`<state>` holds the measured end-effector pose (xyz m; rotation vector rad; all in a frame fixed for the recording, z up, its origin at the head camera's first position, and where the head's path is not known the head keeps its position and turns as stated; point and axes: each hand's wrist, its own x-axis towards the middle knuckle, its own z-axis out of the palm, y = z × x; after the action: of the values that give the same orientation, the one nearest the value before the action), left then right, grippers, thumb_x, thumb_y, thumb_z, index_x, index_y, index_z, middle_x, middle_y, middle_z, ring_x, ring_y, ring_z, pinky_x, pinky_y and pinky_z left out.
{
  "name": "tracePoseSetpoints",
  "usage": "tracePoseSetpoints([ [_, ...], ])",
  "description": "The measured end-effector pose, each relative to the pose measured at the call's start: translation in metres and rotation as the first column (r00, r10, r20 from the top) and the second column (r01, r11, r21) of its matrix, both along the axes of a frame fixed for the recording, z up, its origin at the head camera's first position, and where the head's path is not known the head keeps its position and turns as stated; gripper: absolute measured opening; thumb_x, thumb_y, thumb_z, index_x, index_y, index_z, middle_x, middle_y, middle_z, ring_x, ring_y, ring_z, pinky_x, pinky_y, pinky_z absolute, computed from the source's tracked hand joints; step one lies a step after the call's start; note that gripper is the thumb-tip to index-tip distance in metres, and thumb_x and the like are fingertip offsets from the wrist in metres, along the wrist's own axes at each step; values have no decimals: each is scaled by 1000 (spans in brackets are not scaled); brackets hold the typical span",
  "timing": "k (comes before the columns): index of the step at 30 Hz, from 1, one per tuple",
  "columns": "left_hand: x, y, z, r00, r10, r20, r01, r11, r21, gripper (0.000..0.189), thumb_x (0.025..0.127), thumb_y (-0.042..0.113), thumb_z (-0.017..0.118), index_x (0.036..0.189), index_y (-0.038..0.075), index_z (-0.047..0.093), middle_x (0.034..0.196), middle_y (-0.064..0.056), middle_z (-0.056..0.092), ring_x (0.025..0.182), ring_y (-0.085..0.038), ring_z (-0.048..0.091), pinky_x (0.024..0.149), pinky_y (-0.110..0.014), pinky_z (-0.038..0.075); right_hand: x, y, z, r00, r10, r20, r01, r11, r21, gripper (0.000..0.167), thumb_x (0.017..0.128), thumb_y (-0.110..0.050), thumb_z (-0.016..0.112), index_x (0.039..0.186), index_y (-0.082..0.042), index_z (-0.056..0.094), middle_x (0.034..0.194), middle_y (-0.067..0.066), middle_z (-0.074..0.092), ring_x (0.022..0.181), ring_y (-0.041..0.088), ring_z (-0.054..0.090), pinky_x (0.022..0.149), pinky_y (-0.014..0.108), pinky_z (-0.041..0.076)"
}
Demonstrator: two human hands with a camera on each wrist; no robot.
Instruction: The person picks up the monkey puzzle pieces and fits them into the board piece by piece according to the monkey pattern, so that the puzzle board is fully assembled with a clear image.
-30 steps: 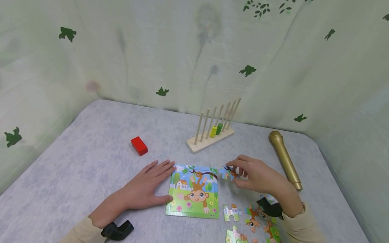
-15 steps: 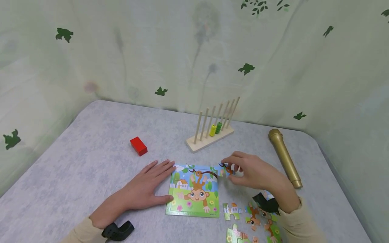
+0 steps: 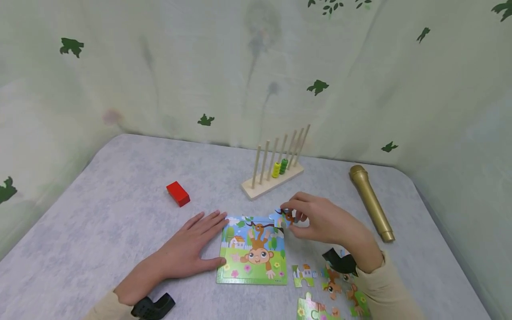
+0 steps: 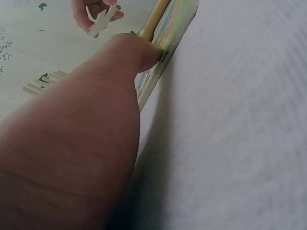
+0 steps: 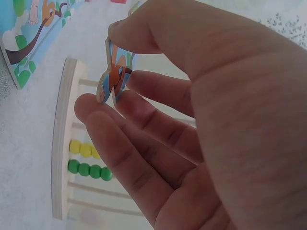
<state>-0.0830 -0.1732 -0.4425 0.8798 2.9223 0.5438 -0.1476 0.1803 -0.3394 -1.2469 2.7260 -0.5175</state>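
A square puzzle board (image 3: 254, 266) printed with an upside-down monkey lies on the table. My left hand (image 3: 190, 251) rests flat at its left side, fingers spread, with fingertips and thumb on its edge. Above the board's upper right corner, my right hand (image 3: 320, 218) pinches a puzzle piece (image 3: 280, 217) showing a branch and part of the monkey. In the right wrist view the piece (image 5: 119, 72) is held on edge between thumb and fingers. The left wrist view shows its pale side (image 4: 101, 21) raised off the table. Several loose puzzle pieces (image 3: 304, 275) lie right of the board.
Behind the board stands a wooden peg rack (image 3: 272, 182) with yellow beads (image 3: 276, 170) and green beads (image 3: 283, 166). A red block (image 3: 178, 194) lies back left, a gold toy microphone (image 3: 372, 202) at the right. A printed curtain (image 3: 180, 80) hangs behind the table.
My right hand has moved left with the puzzle piece, from beside the board to over its upper right corner. The left hand has stayed at the board's edge. The head view has shifted slightly.
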Motion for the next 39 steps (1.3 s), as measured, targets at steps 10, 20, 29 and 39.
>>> tracePoseSetpoints([
  [10, -4, 0, -4, 1000, -5, -20, 5, 1000, 1, 92, 90, 62, 69, 162, 16, 35, 169, 1, 31, 158, -23, 24, 128, -48, 14, 0, -8, -3, 1000, 10, 24, -10, 1000, -16, 36, 89, -17, 75, 124, -12, 69, 108, -4, 61, 85, 6, 62, 73, 21, 56],
  [20, -10, 1, -1, 1000, -4, -14, 4, 1000, -13, 93, 90, 63, 68, 163, 17, 33, 170, 3, 27, 159, -21, 22, 129, -47, 12, -4, -11, -1, 999, 25, 29, -24, 1000, -13, 36, 89, -16, 74, 125, -12, 68, 112, -4, 60, 85, 7, 61, 73, 21, 55],
  [29, -4, -2, -5, 1000, 8, -25, -9, 1000, -9, 91, 90, 67, 65, 161, 17, 37, 169, 3, 30, 158, -23, 25, 128, -50, 16, 0, -19, -10, 996, 46, 73, -46, 999, 3, 38, 93, -17, 72, 131, -13, 67, 111, -3, 62, 84, 10, 62, 72, 21, 54],
  [39, -5, 1, -7, 999, 5, -35, -5, 1000, -1, 90, 91, 68, 63, 161, 17, 38, 169, 3, 32, 157, -23, 26, 127, -49, 16, 2, -24, -21, 996, 87, 19, -87, 996, -19, 36, 96, -18, 70, 132, -15, 68, 117, 0, 65, 81, 13, 66, 66, 17, 51],
])
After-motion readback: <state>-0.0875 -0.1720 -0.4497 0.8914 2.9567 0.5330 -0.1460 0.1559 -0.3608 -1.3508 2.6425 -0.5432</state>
